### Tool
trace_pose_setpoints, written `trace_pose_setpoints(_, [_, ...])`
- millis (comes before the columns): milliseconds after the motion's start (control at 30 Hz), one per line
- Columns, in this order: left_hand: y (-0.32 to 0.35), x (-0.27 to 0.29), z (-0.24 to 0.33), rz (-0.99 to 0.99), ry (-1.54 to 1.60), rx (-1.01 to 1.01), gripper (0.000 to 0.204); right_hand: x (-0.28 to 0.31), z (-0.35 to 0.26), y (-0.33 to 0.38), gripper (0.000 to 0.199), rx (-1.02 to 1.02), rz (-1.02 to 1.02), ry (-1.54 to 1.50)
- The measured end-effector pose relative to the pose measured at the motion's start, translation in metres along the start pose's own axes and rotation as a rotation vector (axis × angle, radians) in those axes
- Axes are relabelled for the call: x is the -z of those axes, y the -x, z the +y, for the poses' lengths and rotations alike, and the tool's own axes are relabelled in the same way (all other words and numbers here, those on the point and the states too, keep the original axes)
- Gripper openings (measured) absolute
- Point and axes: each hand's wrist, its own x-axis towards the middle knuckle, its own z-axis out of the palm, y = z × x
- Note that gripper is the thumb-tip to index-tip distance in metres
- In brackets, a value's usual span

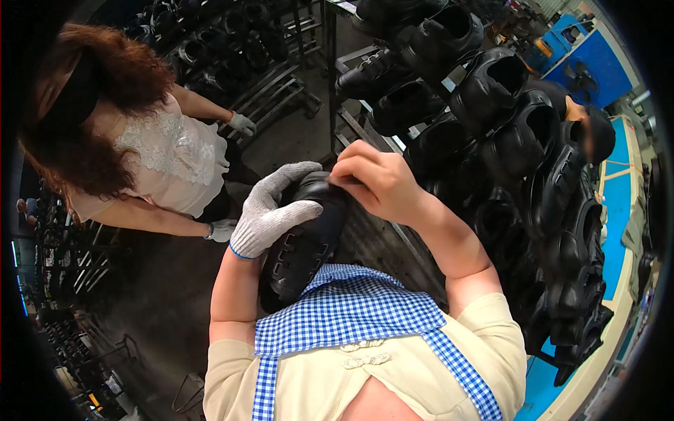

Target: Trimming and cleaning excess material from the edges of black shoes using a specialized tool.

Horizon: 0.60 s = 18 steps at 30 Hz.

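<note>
My left hand (272, 210), in a whitish knit glove with a blue cuff edge, grips a black shoe (300, 258) in front of my chest. Its gloved thumb and fingers wrap round one end of the shoe. Slots or strap loops run along the shoe's upper, and its lower end rests close to my blue checked apron (351, 309). Bare and closed in a pinch, my right hand (375, 181) is at the gripped end of the shoe. Whatever lies between those fingertips is too small or hidden to make out.
Racks of black shoes (491, 84) rise close on my right and ahead. A person in a white lace top (175, 158) and gloves stands at my left. Another person in a dark cap (599, 135) is beyond the right rack, near a blue-topped bench (616, 203).
</note>
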Motion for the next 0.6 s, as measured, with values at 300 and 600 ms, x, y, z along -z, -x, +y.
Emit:
trace_pose_setpoints(300, [0.008,0.001,0.002,0.042,-0.059,-0.015,0.057,0.016,-0.012,0.024,0.037,-0.192,-0.090,-0.203])
trace_pose_setpoints(600, [0.007,-0.007,-0.006,0.044,-0.014,-0.024,0.061,0.026,-0.025,0.035,0.039,-0.239,-0.067,-0.120])
